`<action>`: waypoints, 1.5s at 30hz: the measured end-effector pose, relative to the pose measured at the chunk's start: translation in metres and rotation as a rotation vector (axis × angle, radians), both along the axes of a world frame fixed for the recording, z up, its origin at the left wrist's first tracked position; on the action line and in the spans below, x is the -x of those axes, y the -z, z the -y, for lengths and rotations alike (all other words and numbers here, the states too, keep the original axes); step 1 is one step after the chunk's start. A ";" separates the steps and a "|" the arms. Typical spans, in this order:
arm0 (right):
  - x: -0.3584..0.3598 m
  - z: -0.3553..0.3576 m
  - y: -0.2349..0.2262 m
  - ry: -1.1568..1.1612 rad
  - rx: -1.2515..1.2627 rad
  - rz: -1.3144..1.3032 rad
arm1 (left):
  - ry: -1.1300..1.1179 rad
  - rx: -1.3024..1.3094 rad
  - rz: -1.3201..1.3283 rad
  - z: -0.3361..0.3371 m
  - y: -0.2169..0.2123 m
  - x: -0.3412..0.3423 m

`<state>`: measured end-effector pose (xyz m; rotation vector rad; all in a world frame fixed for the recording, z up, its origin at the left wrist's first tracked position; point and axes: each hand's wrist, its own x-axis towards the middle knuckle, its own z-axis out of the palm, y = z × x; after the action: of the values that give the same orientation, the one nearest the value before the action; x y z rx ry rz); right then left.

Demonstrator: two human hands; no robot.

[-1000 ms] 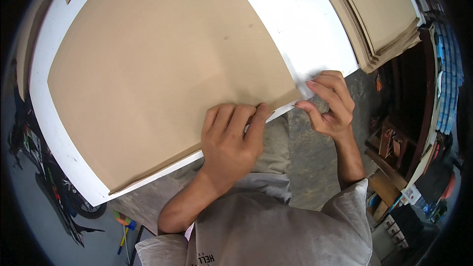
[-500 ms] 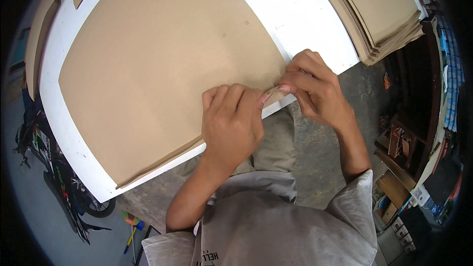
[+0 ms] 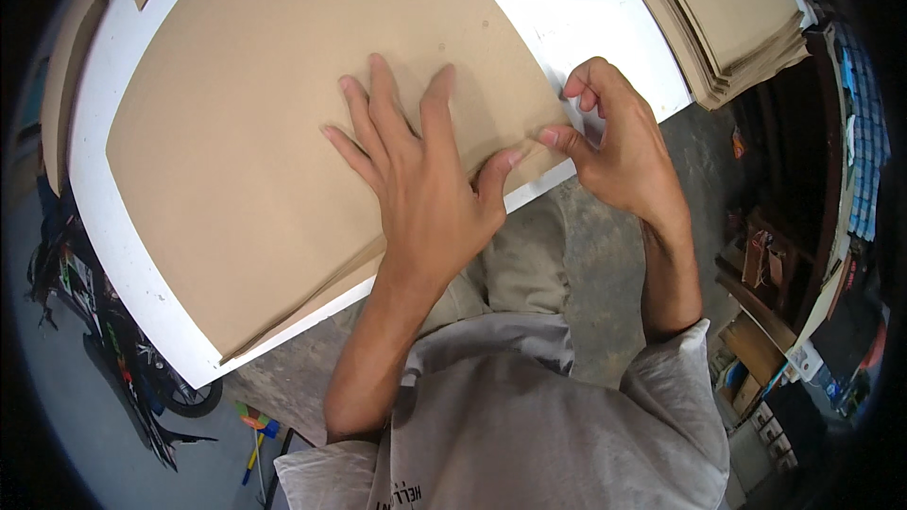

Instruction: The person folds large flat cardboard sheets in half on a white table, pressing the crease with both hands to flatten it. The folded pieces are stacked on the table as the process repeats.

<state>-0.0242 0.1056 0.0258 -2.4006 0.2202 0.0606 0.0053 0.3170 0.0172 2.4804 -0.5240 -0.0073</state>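
Observation:
A large sheet of brown paper (image 3: 255,142) lies on a white tabletop, with a narrow folded strip along its near edge. My left hand (image 3: 420,165) rests on the sheet, its fingers spread wide and its thumb on the strip near the right corner. At that corner, my right hand (image 3: 619,151) touches the fold with the thumb tip. Its other fingers are curled and raised away from the thumb, with nothing seen between them. Toward the left, the fold stands slightly lifted from the sheet.
A stack of brown paper sheets (image 3: 723,19) sits at the table's far right, slightly overhanging its edge. More brown paper (image 3: 80,66) lies along the left side. A dark two-wheeler (image 3: 142,378) stands at lower left, and a wooden shelf (image 3: 761,274) at right.
My left hand has gone from a closed grip at the fold to spread flat on the sheet. The right hand's fingers have lifted off, leaving the thumb at the corner.

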 end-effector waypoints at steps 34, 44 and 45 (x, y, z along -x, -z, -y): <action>-0.059 -0.128 0.037 -0.146 0.354 0.527 | 0.031 0.220 0.342 -0.081 0.023 -0.008; -0.052 -0.160 0.021 -0.245 0.523 0.501 | -0.185 -0.325 0.377 -0.188 0.022 0.004; -0.051 -0.173 0.022 -0.279 0.438 0.519 | -0.206 -0.262 0.308 -0.187 0.025 0.005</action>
<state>0.0263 0.2789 0.0037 -2.7599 -0.3814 -0.5262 0.0007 0.5041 -0.0078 2.8004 -0.4098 0.4178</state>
